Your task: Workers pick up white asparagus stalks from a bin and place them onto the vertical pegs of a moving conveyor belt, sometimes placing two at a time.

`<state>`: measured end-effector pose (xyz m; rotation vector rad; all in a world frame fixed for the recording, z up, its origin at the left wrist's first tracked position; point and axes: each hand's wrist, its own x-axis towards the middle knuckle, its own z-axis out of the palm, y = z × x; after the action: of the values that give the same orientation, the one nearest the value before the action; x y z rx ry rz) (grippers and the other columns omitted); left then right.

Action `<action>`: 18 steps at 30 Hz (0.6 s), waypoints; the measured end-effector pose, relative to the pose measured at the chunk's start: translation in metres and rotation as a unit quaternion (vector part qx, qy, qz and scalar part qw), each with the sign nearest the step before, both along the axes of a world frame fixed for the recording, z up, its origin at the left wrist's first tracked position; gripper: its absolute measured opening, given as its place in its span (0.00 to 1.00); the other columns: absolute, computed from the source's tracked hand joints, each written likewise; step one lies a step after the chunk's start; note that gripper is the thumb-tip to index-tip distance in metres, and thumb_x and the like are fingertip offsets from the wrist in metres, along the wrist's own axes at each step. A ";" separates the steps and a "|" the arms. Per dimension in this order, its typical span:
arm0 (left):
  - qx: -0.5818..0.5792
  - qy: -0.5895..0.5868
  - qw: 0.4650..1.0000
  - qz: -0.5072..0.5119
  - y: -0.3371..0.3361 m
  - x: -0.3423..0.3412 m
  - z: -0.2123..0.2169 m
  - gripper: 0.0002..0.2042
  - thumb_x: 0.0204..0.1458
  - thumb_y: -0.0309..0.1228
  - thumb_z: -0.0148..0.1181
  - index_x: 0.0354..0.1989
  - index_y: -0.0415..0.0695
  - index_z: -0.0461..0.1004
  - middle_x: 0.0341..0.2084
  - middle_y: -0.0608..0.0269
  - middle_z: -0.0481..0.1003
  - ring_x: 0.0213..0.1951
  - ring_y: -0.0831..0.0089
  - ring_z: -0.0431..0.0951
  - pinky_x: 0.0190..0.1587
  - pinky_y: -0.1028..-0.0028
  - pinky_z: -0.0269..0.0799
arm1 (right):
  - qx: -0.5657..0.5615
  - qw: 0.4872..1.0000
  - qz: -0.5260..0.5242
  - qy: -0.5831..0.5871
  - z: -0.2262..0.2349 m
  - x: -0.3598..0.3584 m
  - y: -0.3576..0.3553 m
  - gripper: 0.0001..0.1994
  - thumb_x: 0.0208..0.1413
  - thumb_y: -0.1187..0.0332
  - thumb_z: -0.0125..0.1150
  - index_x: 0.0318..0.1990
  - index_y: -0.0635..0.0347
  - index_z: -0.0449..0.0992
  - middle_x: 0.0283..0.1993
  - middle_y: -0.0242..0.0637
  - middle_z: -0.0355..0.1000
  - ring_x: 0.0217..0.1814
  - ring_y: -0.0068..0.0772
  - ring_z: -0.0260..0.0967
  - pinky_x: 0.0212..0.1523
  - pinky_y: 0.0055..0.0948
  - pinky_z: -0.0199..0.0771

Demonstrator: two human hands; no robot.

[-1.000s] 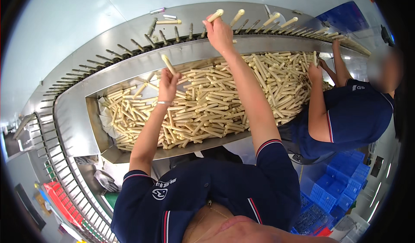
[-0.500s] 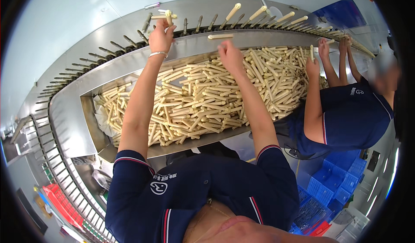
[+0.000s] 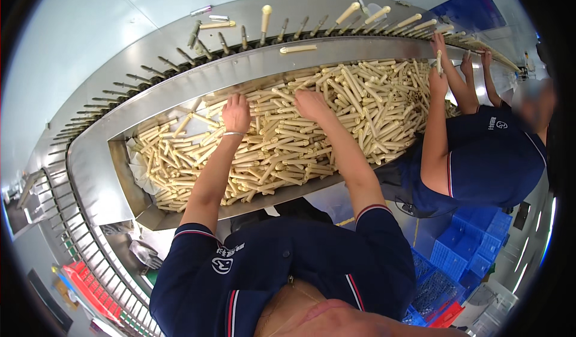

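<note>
A metal trough holds a heap of cream-coloured hollow tubes with ribbed ends. Both my hands are down at the heap's far side. My left hand is closed, fingers curled together over the tubes; what lies under its fingertips is hidden. To its right, my right hand is also closed, fingertips bent down among the tubes, and its grip is hidden too. Beyond the trough, a lone tube lies on the steel ledge. Behind that ledge, one tube stands on a spike of the curved conveyor.
Bare spikes curve away left along the conveyor; more tubes sit on spikes to the right. A co-worker's hand holds a tube upright beside the trough. Blue crates stand lower right, a red crate lower left.
Both hands have come down from the conveyor and ledge into the heap. The tube from my left hand now stands on a spike. The spiked tubes have shifted right.
</note>
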<state>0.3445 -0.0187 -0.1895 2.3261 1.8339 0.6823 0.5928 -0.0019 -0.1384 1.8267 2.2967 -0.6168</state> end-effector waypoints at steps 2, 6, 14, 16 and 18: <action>-0.073 0.037 0.996 0.027 -0.017 -0.019 -0.034 0.10 0.45 0.27 0.56 0.38 0.46 0.69 0.37 0.60 0.71 0.40 0.59 0.72 0.39 0.63 0.70 | -0.002 0.995 -0.029 0.093 0.031 -0.011 -0.014 0.07 0.56 0.68 0.53 0.37 0.62 0.69 0.31 0.44 0.72 0.33 0.42 0.71 0.34 0.37 0.70; -0.185 0.095 0.978 -0.004 -0.016 -0.042 -0.037 0.10 0.44 0.27 0.57 0.38 0.46 0.70 0.38 0.58 0.71 0.41 0.59 0.74 0.37 0.62 0.72 | 0.093 0.882 -0.098 0.451 0.081 -0.038 0.004 0.09 0.60 0.67 0.51 0.39 0.64 0.65 0.30 0.37 0.70 0.31 0.26 0.68 0.32 0.27 0.66; -0.203 -0.168 0.962 0.075 -0.046 -0.050 0.039 0.13 0.51 0.40 0.56 0.43 0.49 0.73 0.19 0.60 0.72 0.18 0.60 0.71 0.26 0.66 0.70 | 0.315 0.853 -0.086 0.406 0.142 -0.093 0.082 0.11 0.58 0.65 0.54 0.37 0.64 0.63 0.26 0.46 0.72 0.29 0.51 0.71 0.29 0.42 0.69; -0.293 -0.348 0.889 0.054 -0.046 -0.063 0.070 0.15 0.51 0.41 0.56 0.44 0.47 0.72 0.20 0.64 0.71 0.18 0.67 0.70 0.24 0.70 0.70 | 0.301 0.901 -0.095 0.297 0.137 -0.093 0.095 0.12 0.59 0.63 0.53 0.39 0.64 0.64 0.27 0.46 0.73 0.31 0.50 0.72 0.31 0.41 0.70; -0.412 -0.592 0.691 0.054 -0.041 -0.075 0.108 0.16 0.54 0.37 0.56 0.46 0.41 0.70 0.26 0.71 0.69 0.23 0.83 0.68 0.24 0.80 0.72 | 0.279 0.937 -0.103 0.184 0.127 -0.093 0.098 0.13 0.59 0.61 0.52 0.41 0.63 0.65 0.28 0.45 0.74 0.32 0.48 0.73 0.33 0.40 0.71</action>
<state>0.2696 -0.0596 -0.0815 0.7634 1.1600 0.8081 0.4998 0.0963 -0.0111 2.4009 2.7586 -0.3725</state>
